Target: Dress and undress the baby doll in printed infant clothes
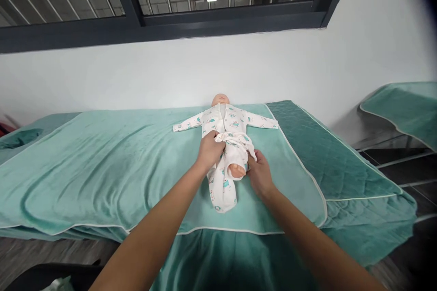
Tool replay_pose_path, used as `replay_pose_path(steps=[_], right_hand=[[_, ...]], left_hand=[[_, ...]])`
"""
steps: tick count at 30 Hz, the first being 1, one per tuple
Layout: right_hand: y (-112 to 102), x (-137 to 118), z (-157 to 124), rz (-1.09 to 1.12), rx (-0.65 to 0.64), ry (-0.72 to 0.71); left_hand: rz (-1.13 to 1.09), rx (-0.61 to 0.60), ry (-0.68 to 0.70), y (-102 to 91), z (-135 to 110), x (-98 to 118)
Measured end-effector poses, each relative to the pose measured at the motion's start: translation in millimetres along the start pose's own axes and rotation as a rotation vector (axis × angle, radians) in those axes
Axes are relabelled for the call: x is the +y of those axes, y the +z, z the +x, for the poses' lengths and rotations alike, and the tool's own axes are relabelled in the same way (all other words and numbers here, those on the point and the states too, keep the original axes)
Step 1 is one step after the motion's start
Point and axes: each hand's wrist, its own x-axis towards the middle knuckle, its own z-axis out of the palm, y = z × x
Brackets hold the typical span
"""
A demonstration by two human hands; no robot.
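A baby doll lies on its back with its head toward the wall. It wears a white printed top, its sleeves spread out to both sides. White printed trousers lie over its lower body; one leg hangs flat toward me, and the doll's foot shows at the cuff of the other. My left hand is closed on the trousers' cloth near the waist. On the other side, my right hand pinches the trousers' fabric beside the foot. Both hands' fingertips are partly hidden by the cloth.
A green blanket with pale piping covers the bed under the doll. Quilted green bedding shows at the right. Another green-covered surface stands at far right above metal bars. A dark-framed window is set in the white wall.
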Motion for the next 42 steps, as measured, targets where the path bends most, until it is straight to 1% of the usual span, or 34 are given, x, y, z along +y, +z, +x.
replay_pose_path(steps=[3, 5, 7, 8, 9, 12, 13, 14, 16, 18, 19, 20, 21, 22, 24, 26, 27, 28, 29, 30, 32, 34, 37, 39, 42], right_hand=[[-1.3, -1.1, 18.4, -0.108, 0.067, -0.049], [-1.4, -3.5, 32.0, -0.154, 0.099, -0.066], [-0.5, -4.7, 43.1, -0.192, 0.119, -0.075], [0.2, -4.4, 46.7, -0.207, 0.125, -0.077], [0.9, -3.6, 48.8, -0.221, 0.129, -0.077], [2.3, 1.0, 45.7, -0.243, 0.123, -0.085], [2.4, 2.1, 42.5, -0.234, 0.117, -0.100], [2.4, 2.3, 38.9, -0.220, 0.108, -0.129], [2.5, -2.3, 32.8, -0.227, 0.087, -0.226], [4.1, -16.2, 31.2, -0.303, 0.021, -0.348], [6.2, -27.0, 32.9, -0.363, -0.043, -0.402], [9.6, -39.9, 36.3, -0.417, -0.137, -0.432], [14.6, -54.2, 41.6, -0.469, -0.247, -0.445], [21.3, -68.7, 48.3, -0.538, -0.382, -0.412], [38.4, -93.8, 65.0, -0.701, -0.706, -0.202], [57.0, -106.6, 82.6, -0.792, -1.019, -0.031], [65.1, -107.2, 90.5, -0.798, -1.128, 0.016], [71.7, -104.3, 97.0, -0.781, -1.196, 0.046], [76.6, -98.7, 102.0, -0.746, -1.216, 0.069], [79.6, -91.5, 105.4, -0.700, -1.193, 0.091], [80.9, -76.6, 107.6, -0.581, -1.078, 0.145], [78.8, -65.9, 106.2, -0.455, -0.951, 0.203], [75.6, -60.5, 102.9, -0.306, -0.792, 0.240], [75.0, -60.7, 101.6, -0.252, -0.734, 0.249], [74.6, -60.4, 101.2, -0.203, -0.715, 0.273]], left_hand=[[-0.008, 0.080, 0.049, 2.2, 6.8, -1.5], [0.004, 0.096, 0.054, 1.9, 12.5, -0.9], [-0.035, 0.081, 0.022, -1.5, 17.7, -0.8], [-0.101, 0.046, -0.003, -4.8, 19.4, -1.6], [-0.197, -0.018, -0.031, -9.1, 20.2, -3.5], [-0.549, -0.308, -0.126, -24.9, 17.2, -16.6], [-0.650, -0.384, -0.155, -29.3, 14.9, -23.5], [-0.739, -0.430, -0.181, -32.6, 12.3, -31.3], [-0.899, -0.440, -0.219, -34.6, 7.1, -47.9], [-1.026, -0.405, -0.243, -32.0, 3.0, -62.5], [-1.072, -0.391, -0.252, -29.8, 1.5, -68.0], [-1.107, -0.380, -0.257, -27.7, 0.6, -72.0], [-1.135, -0.373, -0.258, -25.8, 0.1, -74.6], [-1.163, -0.369, -0.255, -24.4, 0.0, -76.0], [-1.220, -0.360, -0.249, -22.5, 0.7, -76.7], [-1.271, -0.330, -0.254, -21.1, 2.0, -76.5], [-1.288, -0.309, -0.261, -20.2, 2.6, -76.5], [-1.299, -0.282, -0.267, -19.3, 3.1, -76.8], [-1.305, -0.256, -0.271, -18.4, 3.3, -77.3], [-1.304, -0.236, -0.274, -17.5, 3.2, -78.0], [-1.285, -0.223, -0.276, -16.4, 1.8, -79.4], [-1.255, -0.256, -0.262, -16.7, -1.3, -80.2], [-1.212, -0.342, -0.226, -18.9, -8.4, -79.1], [-1.181, -0.363, -0.213, -19.7, -13.1, -77.1], [-1.124, -0.320, -0.222, -17.1, -16.6, -73.7]])
